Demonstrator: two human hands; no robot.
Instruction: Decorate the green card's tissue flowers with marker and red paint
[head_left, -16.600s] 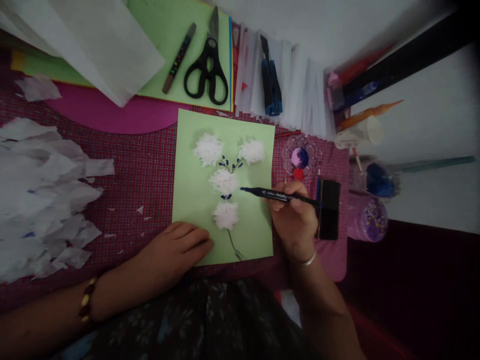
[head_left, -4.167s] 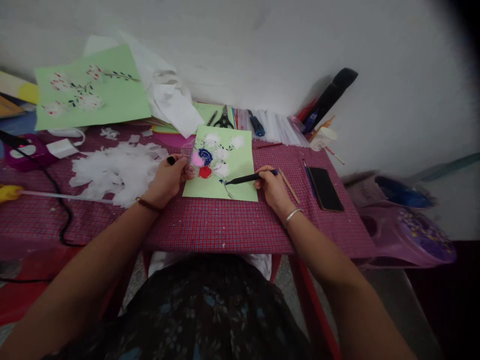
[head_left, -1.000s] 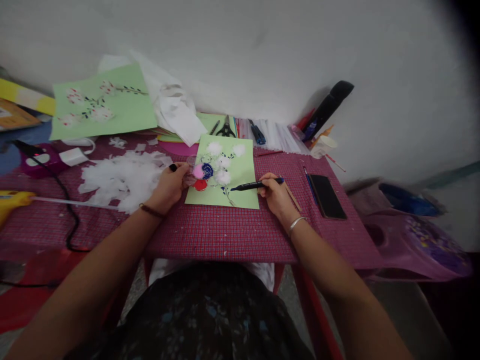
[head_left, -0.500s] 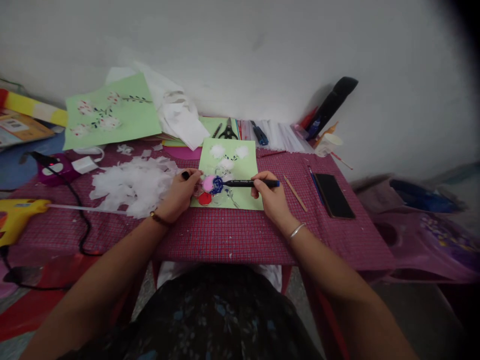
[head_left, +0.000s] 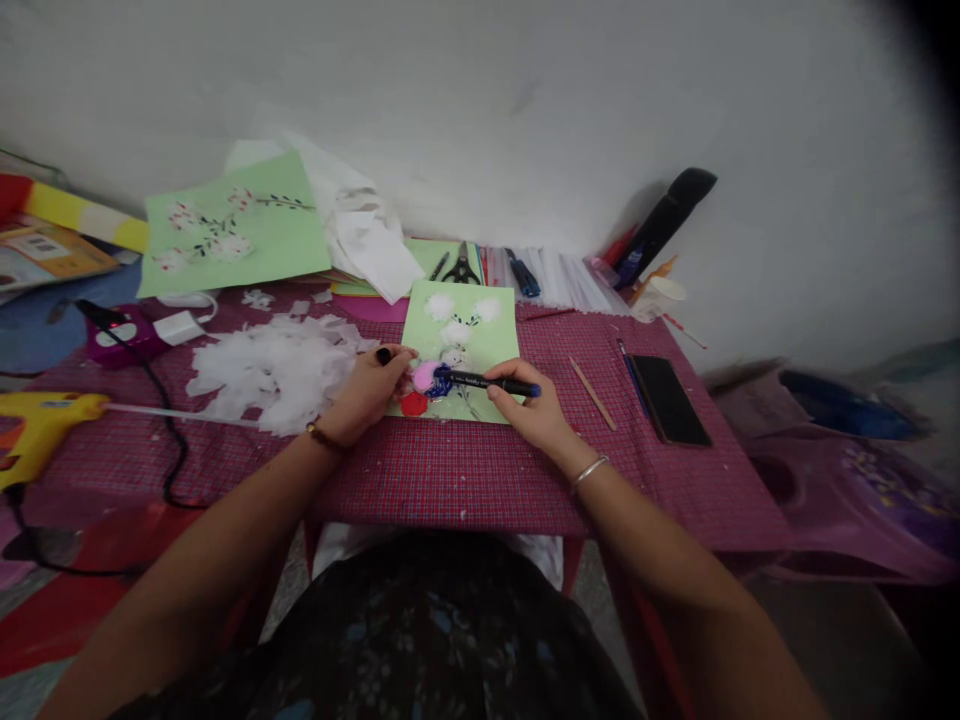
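Observation:
My right hand (head_left: 527,400) grips a black marker-like pen (head_left: 487,381) with a blue end, held almost level. Its tip reaches into the dark blue paint (head_left: 442,381) of a small clear palette (head_left: 454,357). Beside the blue are pink paint (head_left: 425,377) and red paint (head_left: 413,404). At the palette's left edge, my left hand (head_left: 373,385) pinches it, with a small black piece, perhaps a ring, at the fingers. Beneath the palette lies a green sheet (head_left: 499,345) bearing white puffy flowers (head_left: 439,307) and dark painted leaves.
White tissue pieces (head_left: 281,370) are heaped left of the sheet, near a yellow glue gun (head_left: 49,425) and its black cord. A finished-looking green flower picture (head_left: 240,225) leans behind. Scissors (head_left: 462,265) lie at the back. A wooden stick (head_left: 592,393) and a dark phone (head_left: 670,400) lie right.
My right hand has shifted slightly left and lower, and the pen now tilts more, its tip still at the blue paint. My left hand keeps its hold; the whole view has shifted slightly.

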